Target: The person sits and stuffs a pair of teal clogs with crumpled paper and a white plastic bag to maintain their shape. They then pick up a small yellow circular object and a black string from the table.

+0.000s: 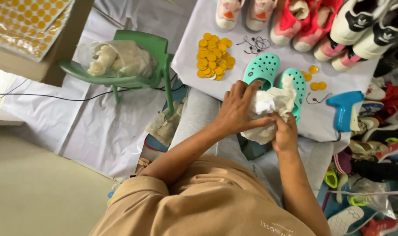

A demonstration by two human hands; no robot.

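Both my hands work a crumpled wad of white paper (275, 105) in front of me. My left hand (237, 110) grips it from the left, fingers curled over the top. My right hand (286, 133) holds it from below on the right. Just behind the paper lie two teal perforated clogs (263, 67) on a white sheet (194, 48). A heap of yellow round tags (214, 57) sits to their left.
A blue tagging gun (344, 109) lies at the right. Pink and white sneakers (321, 22) line the far edge. A green plastic chair (155, 52) holds a bag of paper (118, 59). Loose shoes (382, 131) pile at the right, black loops (256, 43) near the tags.
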